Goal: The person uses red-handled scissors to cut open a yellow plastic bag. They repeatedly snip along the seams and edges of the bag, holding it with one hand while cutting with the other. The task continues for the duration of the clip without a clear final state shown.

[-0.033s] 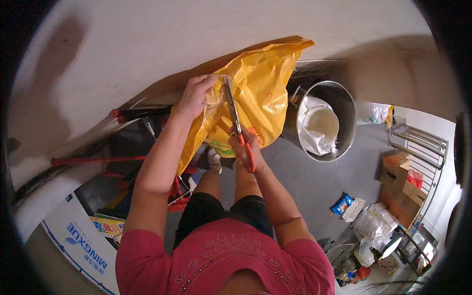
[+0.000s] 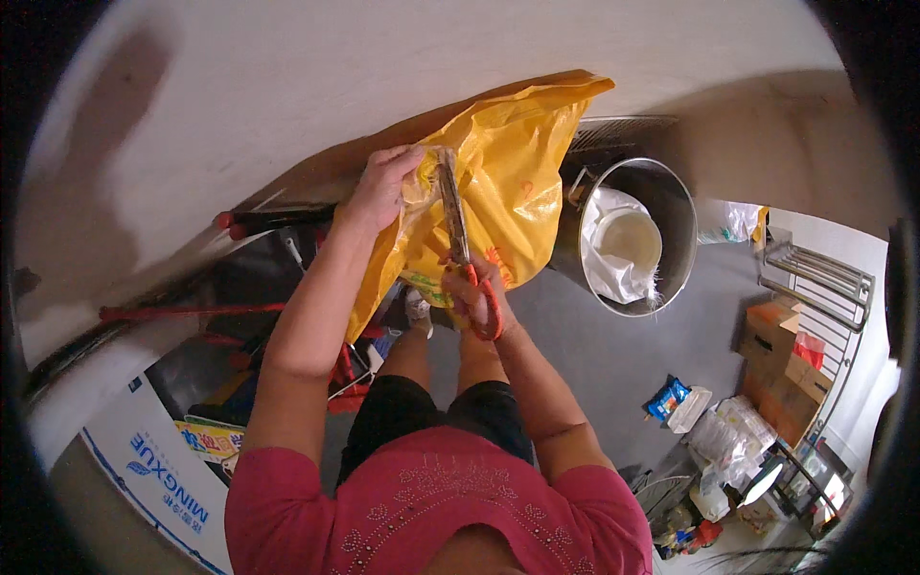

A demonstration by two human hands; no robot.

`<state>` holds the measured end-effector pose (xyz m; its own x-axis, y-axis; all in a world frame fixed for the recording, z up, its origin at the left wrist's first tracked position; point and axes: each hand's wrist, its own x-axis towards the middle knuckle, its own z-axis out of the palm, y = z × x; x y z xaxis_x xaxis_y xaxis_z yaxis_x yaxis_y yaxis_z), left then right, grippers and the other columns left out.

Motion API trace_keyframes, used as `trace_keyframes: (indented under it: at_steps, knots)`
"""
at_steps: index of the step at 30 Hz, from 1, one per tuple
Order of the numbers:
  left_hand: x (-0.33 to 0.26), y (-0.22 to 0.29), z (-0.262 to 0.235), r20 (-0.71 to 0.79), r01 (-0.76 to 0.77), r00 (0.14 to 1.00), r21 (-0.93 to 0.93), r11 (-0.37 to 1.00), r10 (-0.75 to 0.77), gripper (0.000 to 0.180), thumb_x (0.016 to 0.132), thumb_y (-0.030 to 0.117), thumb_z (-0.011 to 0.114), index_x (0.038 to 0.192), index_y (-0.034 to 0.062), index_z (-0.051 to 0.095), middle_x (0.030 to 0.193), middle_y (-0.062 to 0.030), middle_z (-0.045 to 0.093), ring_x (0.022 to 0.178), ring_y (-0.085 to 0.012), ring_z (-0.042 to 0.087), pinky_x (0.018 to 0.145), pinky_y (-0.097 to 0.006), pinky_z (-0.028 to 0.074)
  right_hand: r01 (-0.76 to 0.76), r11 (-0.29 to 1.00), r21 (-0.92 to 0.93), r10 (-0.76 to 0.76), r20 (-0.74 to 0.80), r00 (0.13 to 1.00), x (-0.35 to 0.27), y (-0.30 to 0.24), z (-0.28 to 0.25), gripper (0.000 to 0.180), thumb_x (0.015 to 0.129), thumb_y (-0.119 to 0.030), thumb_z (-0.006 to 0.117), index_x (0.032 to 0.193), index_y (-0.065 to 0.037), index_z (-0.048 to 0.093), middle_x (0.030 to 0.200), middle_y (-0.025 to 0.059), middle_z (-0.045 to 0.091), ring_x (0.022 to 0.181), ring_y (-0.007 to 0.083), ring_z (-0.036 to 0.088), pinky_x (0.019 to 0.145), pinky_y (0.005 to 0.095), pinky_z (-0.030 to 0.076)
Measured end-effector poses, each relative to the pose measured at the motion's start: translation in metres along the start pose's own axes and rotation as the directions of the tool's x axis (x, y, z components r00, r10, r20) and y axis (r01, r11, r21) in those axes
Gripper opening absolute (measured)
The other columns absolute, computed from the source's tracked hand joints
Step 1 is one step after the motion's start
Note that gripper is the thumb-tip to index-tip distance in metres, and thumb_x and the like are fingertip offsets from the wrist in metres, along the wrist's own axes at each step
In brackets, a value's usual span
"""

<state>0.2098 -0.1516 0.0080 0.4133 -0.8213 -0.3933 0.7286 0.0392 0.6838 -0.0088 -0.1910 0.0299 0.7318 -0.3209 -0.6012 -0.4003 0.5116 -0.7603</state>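
Note:
A large yellow woven plastic bag hangs in front of me by the wall. My left hand is closed around its gathered upper left side, pinching the yellow material together with some crumpled clear plastic. Red-handled scissors are in my right hand, with fingers around the loops. Their long metal blades point up and reach the clear plastic next to my left fingertips. Whether the blades have plastic between them I cannot tell. The bag's lower part hangs before my legs.
Right of the bag stands a tall metal bin holding a white sack and a pale round container. Red-and-black poles jut out at left. Cardboard boxes, a metal rack and plastic bags lie farther right.
The scissors have shifted slightly, their blades tilting a little to the right, and the red handle loops show more openly. My left hand and the bag have hardly moved.

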Motion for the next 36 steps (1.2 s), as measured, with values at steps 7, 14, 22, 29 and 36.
trace_keyframes:
  at_steps: [7,14,22,29,36]
  knots:
    - [0.003,-0.012,-0.008,-0.049,0.041,0.998,-0.115,0.993,-0.047,0.026,0.091,0.018,0.051,0.105,-0.0025,0.059,0.1,-0.0102,0.064,0.088,-0.0178,0.062,0.082,-0.031,0.05,-0.355,0.502,0.789,-0.086,0.454,0.887,-0.009,0.008,0.015,0.032,0.082,-0.012,0.055,0.111,-0.008,0.046,0.063,-0.0003,0.038,0.047,0.0091,0.036,0.042,0.0219,0.031]
    - [0.004,-0.015,-0.01,-0.027,0.053,0.998,-0.2,0.978,-0.06,0.026,0.091,0.019,0.052,0.105,-0.0025,0.059,0.101,-0.0103,0.063,0.09,-0.0183,0.062,0.083,-0.033,0.05,0.041,0.982,-0.184,-0.049,-0.035,0.998,0.003,0.002,-0.008,0.037,0.077,-0.006,0.056,0.113,-0.006,0.05,0.07,0.0064,0.05,0.055,0.0144,0.048,0.048,0.03,0.039]
    - [0.004,-0.016,-0.01,-0.062,0.023,0.998,-0.13,0.991,-0.032,0.027,0.091,0.016,0.051,0.108,-0.003,0.058,0.106,-0.0107,0.062,0.095,-0.0174,0.06,0.087,-0.033,0.048,-0.006,0.349,-0.937,-0.603,-0.229,0.764,0.019,0.015,-0.003,0.038,0.073,-0.015,0.064,0.107,-0.009,0.05,0.08,0.0129,0.053,0.073,0.0306,0.058,0.058,0.0425,0.047]
    - [0.002,-0.019,-0.014,-0.067,-0.013,0.998,-0.082,0.997,0.008,0.026,0.091,0.016,0.051,0.107,-0.0019,0.059,0.104,-0.009,0.062,0.096,-0.0171,0.06,0.088,-0.032,0.047,-0.085,0.299,-0.951,-0.566,-0.248,0.786,0.019,0.011,0.004,0.036,0.075,-0.02,0.066,0.107,-0.01,0.051,0.076,0.0129,0.058,0.065,0.0319,0.06,0.053,0.0414,0.047]
    - [0.006,-0.009,-0.001,-0.052,0.017,0.998,-0.111,0.994,-0.023,0.028,0.089,0.019,0.053,0.105,-0.0025,0.059,0.101,-0.0103,0.063,0.09,-0.0192,0.062,0.084,-0.033,0.049,0.207,0.903,-0.378,-0.228,-0.013,0.974,0.006,-0.004,-0.01,0.024,0.079,-0.007,0.052,0.103,-0.004,0.051,0.059,0.0027,0.049,0.048,0.0161,0.048,0.045,0.0315,0.038]
